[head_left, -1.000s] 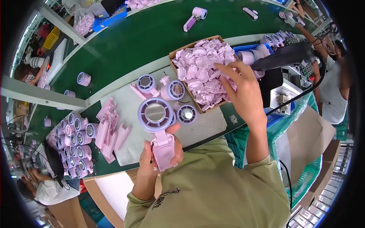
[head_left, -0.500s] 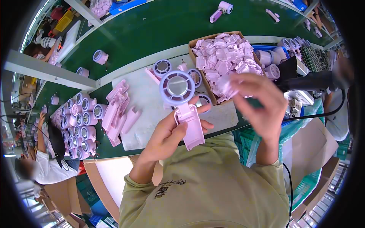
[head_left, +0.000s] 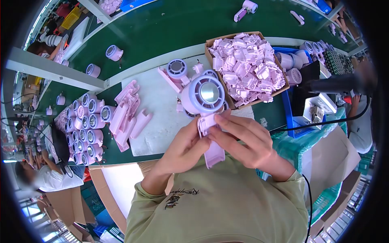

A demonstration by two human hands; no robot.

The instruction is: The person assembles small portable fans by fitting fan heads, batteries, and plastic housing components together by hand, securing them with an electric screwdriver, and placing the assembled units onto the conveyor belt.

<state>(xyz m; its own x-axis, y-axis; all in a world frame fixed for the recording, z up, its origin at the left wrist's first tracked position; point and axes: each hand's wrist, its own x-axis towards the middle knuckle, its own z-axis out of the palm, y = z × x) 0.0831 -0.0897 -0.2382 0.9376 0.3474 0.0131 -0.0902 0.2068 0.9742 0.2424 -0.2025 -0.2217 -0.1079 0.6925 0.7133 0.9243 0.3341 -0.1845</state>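
Observation:
A handheld fan (head_left: 203, 95), with a round lavender head and a pink handle shell, is upright in front of my chest. My left hand (head_left: 183, 148) is closed around its handle from the left. My right hand (head_left: 247, 139) pinches a small pink plastic piece (head_left: 207, 123) against the upper handle, just below the head; the fingers partly hide it. Behind the fan, another fan head (head_left: 177, 68) lies on the white mat (head_left: 152, 97), with more heads partly covered. Several pink handle shells (head_left: 123, 115) are piled at the mat's left side.
A cardboard box (head_left: 281, 91) full of small pink pieces stands behind my right hand. To its right sits a blue bin (head_left: 289, 115) with fan heads. Rows of fan heads (head_left: 86, 129) stand at the left. A dark tool (head_left: 336, 86) with a cable juts in from the right.
My right hand has come from the box of pink pieces to the fan handle with a small piece. The fan has turned slightly and sits a little further right.

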